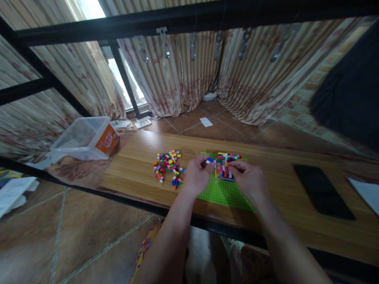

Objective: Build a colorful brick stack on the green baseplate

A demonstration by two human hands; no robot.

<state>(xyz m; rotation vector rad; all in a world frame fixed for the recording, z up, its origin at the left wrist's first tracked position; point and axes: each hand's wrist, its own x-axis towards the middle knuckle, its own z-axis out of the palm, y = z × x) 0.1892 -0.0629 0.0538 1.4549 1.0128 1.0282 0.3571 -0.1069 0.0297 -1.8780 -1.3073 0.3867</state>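
Observation:
On a wooden table lies a green studded baseplate (pixel 219 193) with a block of many-coloured toy bricks (pixel 224 165) built up on its far part. My left hand (pixel 199 173) is beside the block's left edge, its fingers closed on a few small bricks (pixel 210 160), blue and white ones among them. My right hand (pixel 247 177) reaches in from the right, with thumb and fingertips pinched together at the top of the block. Whatever lies between those fingertips is too small to make out. Left of my left hand spreads a loose pile of small coloured bricks (pixel 168 162).
A black phone-like slab (pixel 323 191) lies on the table (pixel 133 165) at right, near a white paper (pixel 365 193). A clear plastic bin (pixel 79 138) with an orange label stands past the left end. A dark metal bar (pixel 195 21) crosses above, before curtains.

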